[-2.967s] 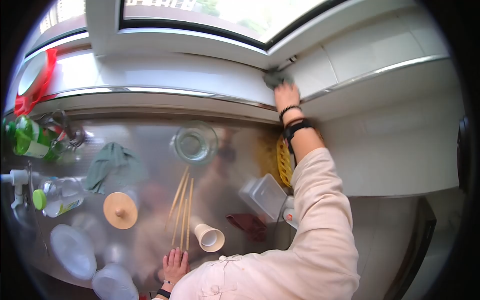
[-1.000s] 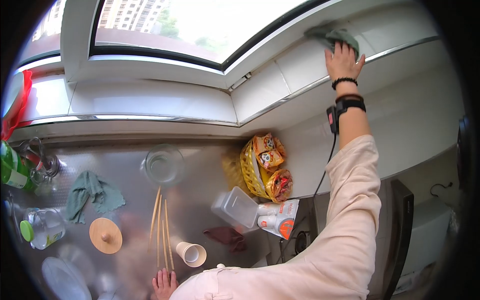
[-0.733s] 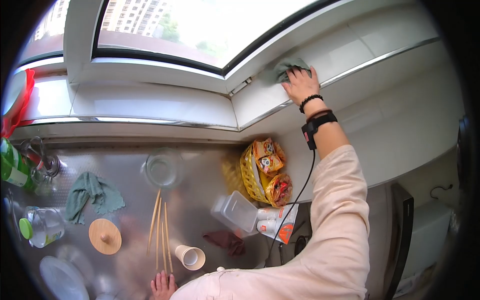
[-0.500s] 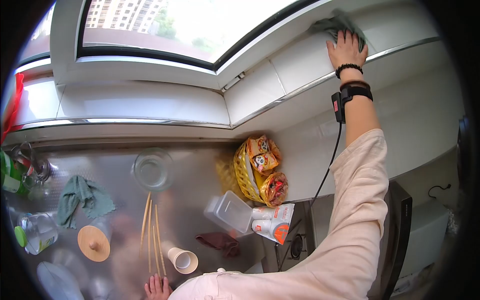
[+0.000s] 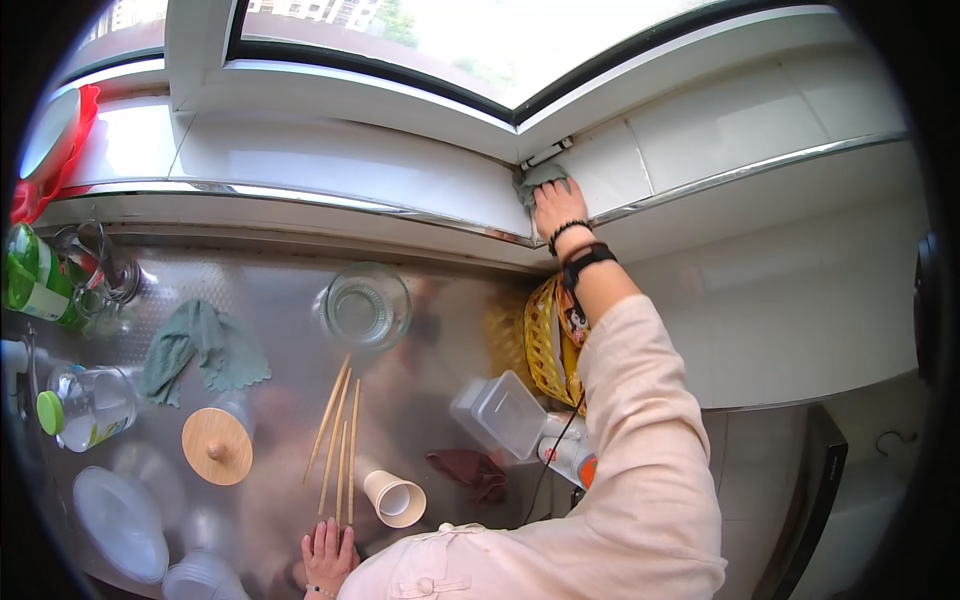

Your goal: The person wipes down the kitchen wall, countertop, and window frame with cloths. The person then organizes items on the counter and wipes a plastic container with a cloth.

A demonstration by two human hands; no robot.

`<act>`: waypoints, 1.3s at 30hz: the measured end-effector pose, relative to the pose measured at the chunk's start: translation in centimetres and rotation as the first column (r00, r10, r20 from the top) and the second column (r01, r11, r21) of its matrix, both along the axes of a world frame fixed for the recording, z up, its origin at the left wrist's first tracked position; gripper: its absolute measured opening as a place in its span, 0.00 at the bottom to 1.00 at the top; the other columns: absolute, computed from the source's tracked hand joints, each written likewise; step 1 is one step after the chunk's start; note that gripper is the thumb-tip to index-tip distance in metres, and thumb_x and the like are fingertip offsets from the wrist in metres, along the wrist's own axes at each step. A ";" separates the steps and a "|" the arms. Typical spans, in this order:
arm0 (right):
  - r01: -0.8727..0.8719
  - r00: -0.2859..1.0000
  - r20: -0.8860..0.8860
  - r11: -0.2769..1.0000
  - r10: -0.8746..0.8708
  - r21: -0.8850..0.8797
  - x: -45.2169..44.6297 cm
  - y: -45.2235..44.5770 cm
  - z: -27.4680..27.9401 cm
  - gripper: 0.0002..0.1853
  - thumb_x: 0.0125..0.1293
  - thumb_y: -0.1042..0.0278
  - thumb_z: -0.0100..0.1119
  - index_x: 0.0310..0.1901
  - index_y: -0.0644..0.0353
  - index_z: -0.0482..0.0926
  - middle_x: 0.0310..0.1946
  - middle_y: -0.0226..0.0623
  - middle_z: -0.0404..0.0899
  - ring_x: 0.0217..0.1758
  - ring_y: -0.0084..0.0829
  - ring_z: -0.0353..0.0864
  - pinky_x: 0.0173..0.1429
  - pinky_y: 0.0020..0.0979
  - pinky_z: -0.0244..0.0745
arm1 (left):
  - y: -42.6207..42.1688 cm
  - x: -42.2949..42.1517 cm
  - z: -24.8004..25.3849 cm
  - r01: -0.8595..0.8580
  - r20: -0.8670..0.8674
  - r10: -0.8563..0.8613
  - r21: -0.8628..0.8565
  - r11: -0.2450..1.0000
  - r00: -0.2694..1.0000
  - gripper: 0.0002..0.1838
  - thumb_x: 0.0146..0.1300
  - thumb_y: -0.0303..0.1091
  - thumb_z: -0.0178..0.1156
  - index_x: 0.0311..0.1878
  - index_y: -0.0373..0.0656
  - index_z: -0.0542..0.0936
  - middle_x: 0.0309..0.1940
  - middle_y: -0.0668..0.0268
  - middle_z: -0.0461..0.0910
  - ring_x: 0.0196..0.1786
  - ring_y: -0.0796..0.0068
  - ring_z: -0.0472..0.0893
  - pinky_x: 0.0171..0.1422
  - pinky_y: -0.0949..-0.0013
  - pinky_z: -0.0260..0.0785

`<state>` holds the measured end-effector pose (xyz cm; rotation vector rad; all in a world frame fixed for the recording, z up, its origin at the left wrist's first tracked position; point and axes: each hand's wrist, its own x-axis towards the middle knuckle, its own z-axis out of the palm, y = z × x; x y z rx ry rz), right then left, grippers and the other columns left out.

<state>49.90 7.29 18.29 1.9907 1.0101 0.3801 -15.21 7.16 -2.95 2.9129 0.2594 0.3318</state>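
Note:
My right hand [image 5: 560,207] presses a grey-green cloth [image 5: 543,181] onto the white tiled sill [image 5: 607,165], at its inner corner under the window frame. The fingers lie over the cloth and cover part of it. My left hand [image 5: 330,555] rests flat on the steel counter [image 5: 290,400] at the bottom of the view, fingers stretched out and holding nothing. Just beyond its fingertips lie several wooden chopsticks [image 5: 341,440]. Right of them, a stack of paper cups [image 5: 393,497] lies on its side.
A glass bowl [image 5: 367,305], a second green cloth [image 5: 205,350], a wooden-lidded container [image 5: 217,446] and a green-capped jar [image 5: 90,407] stand or lie on the counter. Beneath my right arm are a yellow basket [image 5: 545,340], a clear plastic box [image 5: 502,413] and a dark red cloth [image 5: 470,473].
My right hand has moved the cloth leftward along the sill, from its far right part into the corner. The view has shifted; my left hand stays on the counter.

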 end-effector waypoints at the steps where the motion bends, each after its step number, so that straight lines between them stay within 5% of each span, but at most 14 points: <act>1: -0.021 1.000 0.010 0.999 0.021 0.031 0.6 0.4 -0.2 0.15 0.60 0.64 0.40 0.45 0.51 0.76 0.45 0.30 0.74 0.55 0.28 0.68 0.66 0.38 0.48 | -0.1 -0.1 0.1 -0.002 -0.022 0.002 -0.024 1.000 1.000 0.20 0.55 0.42 0.52 0.52 0.53 0.72 0.58 0.55 0.68 0.62 0.56 0.65 0.63 0.47 0.52; 4: -0.003 1.000 0.027 1.000 0.003 0.010 0.4 -0.3 -2.0 0.14 0.60 0.66 0.42 0.44 0.51 0.76 0.47 0.30 0.73 0.55 0.27 0.67 0.66 0.37 0.49 | 0.4 0.2 0.0 0.001 -0.017 -0.001 0.003 1.000 1.000 0.20 0.56 0.42 0.52 0.53 0.53 0.72 0.58 0.55 0.68 0.62 0.56 0.64 0.63 0.47 0.51; 8: -0.273 0.962 0.034 0.959 0.271 0.078 -2.3 -5.4 -2.6 0.15 0.57 0.66 0.45 0.46 0.55 0.74 0.45 0.30 0.72 0.52 0.28 0.68 0.67 0.41 0.48 | 0.0 -0.8 -1.4 0.021 -0.024 -0.021 0.016 1.000 0.999 0.19 0.58 0.42 0.51 0.54 0.53 0.71 0.58 0.55 0.68 0.62 0.56 0.65 0.64 0.47 0.52; 10: -0.335 0.942 0.047 0.940 0.332 0.060 -3.0 -5.9 1.1 0.14 0.56 0.66 0.45 0.44 0.55 0.74 0.42 0.31 0.72 0.51 0.29 0.68 0.66 0.46 0.48 | 0.0 -0.2 -2.0 0.011 0.067 -0.017 0.082 0.997 0.998 0.18 0.60 0.40 0.50 0.54 0.54 0.70 0.58 0.55 0.67 0.62 0.56 0.65 0.63 0.47 0.53; 12: -0.083 0.977 0.204 0.991 0.060 0.103 -2.3 -4.2 5.7 0.12 0.57 0.65 0.45 0.42 0.54 0.73 0.39 0.32 0.72 0.50 0.29 0.69 0.65 0.52 0.46 | 0.0 -0.3 -1.7 -0.004 0.054 -0.001 0.096 0.995 0.999 0.18 0.60 0.39 0.50 0.54 0.54 0.70 0.58 0.55 0.67 0.61 0.56 0.66 0.63 0.48 0.54; 15: -0.424 0.777 0.581 0.884 0.242 0.197 1.3 -5.4 16.4 0.15 0.61 0.57 0.44 0.46 0.52 0.74 0.43 0.30 0.74 0.51 0.30 0.70 0.61 0.61 0.48 | 0.2 -0.3 -1.6 0.003 0.043 -0.008 0.120 0.993 0.999 0.18 0.60 0.39 0.51 0.54 0.54 0.70 0.58 0.55 0.68 0.61 0.56 0.66 0.63 0.48 0.54; 16: -0.250 0.793 0.604 0.946 0.077 0.207 -3.0 -3.3 20.8 0.18 0.61 0.56 0.46 0.50 0.52 0.73 0.47 0.30 0.73 0.52 0.31 0.70 0.61 0.61 0.50 | 0.2 -0.5 -1.6 0.013 0.012 -0.014 0.106 0.994 1.000 0.18 0.60 0.39 0.51 0.54 0.54 0.70 0.57 0.55 0.68 0.61 0.57 0.67 0.63 0.48 0.54; 20: -0.373 0.572 0.815 0.915 0.097 0.152 -2.6 -2.7 25.6 0.19 0.60 0.56 0.47 0.51 0.53 0.72 0.49 0.31 0.73 0.52 0.30 0.69 0.58 0.55 0.57 | 0.0 -0.1 -1.8 -0.017 0.070 0.007 0.139 0.990 0.998 0.18 0.60 0.40 0.51 0.54 0.54 0.69 0.57 0.55 0.69 0.61 0.57 0.67 0.62 0.48 0.55; 23: -0.157 0.808 0.565 0.985 0.167 -0.067 -0.8 -3.0 19.3 0.21 0.57 0.55 0.49 0.51 0.53 0.71 0.52 0.33 0.71 0.57 0.29 0.67 0.61 0.47 0.57 | 0.0 -0.3 -1.9 -0.024 0.065 0.016 0.116 0.993 0.998 0.18 0.60 0.40 0.51 0.54 0.54 0.69 0.57 0.55 0.69 0.61 0.56 0.67 0.62 0.48 0.56; 24: -0.310 0.875 0.392 0.951 0.285 0.002 -1.1 -3.8 17.4 0.20 0.56 0.55 0.49 0.50 0.51 0.72 0.51 0.31 0.72 0.56 0.30 0.68 0.63 0.49 0.53 | 0.1 -0.2 -1.7 -0.015 0.063 0.008 0.109 0.994 0.998 0.18 0.59 0.40 0.51 0.54 0.54 0.69 0.57 0.55 0.69 0.60 0.56 0.67 0.62 0.47 0.56; 26: -0.221 0.888 0.423 0.974 0.178 0.055 -0.9 -3.1 18.9 0.19 0.57 0.55 0.49 0.50 0.49 0.73 0.51 0.29 0.72 0.56 0.30 0.68 0.65 0.52 0.50 | 0.1 -0.1 -1.5 -0.016 0.053 0.010 0.107 0.994 0.999 0.18 0.59 0.39 0.51 0.54 0.54 0.70 0.57 0.55 0.68 0.60 0.56 0.67 0.61 0.47 0.56; 31: -0.063 0.593 0.797 0.981 -0.112 0.184 -0.2 -0.6 30.4 0.25 0.61 0.50 0.41 0.58 0.49 0.65 0.62 0.32 0.62 0.65 0.31 0.58 0.65 0.55 0.48 | 0.1 -0.3 -0.1 0.003 -0.056 -0.006 -0.043 0.999 0.998 0.19 0.57 0.39 0.51 0.53 0.52 0.71 0.59 0.54 0.65 0.62 0.56 0.64 0.63 0.46 0.52; 37: 0.183 0.741 0.649 0.982 -0.175 0.056 -0.7 0.3 18.5 0.29 0.61 0.50 0.37 0.63 0.51 0.61 0.67 0.32 0.53 0.69 0.31 0.52 0.69 0.48 0.42 | 0.3 0.5 1.3 -0.028 -0.018 0.026 -0.091 0.995 0.999 0.19 0.54 0.38 0.53 0.51 0.50 0.73 0.58 0.55 0.67 0.62 0.58 0.64 0.65 0.48 0.49; 39: -0.001 0.860 0.511 1.000 -0.006 0.013 -0.2 -1.2 11.4 0.28 0.60 0.52 0.38 0.61 0.53 0.63 0.64 0.31 0.59 0.64 0.28 0.60 0.69 0.47 0.42 | 0.5 1.2 2.3 -0.058 -0.009 0.057 -0.113 0.992 0.998 0.18 0.52 0.37 0.54 0.48 0.49 0.76 0.57 0.57 0.69 0.62 0.59 0.65 0.65 0.50 0.49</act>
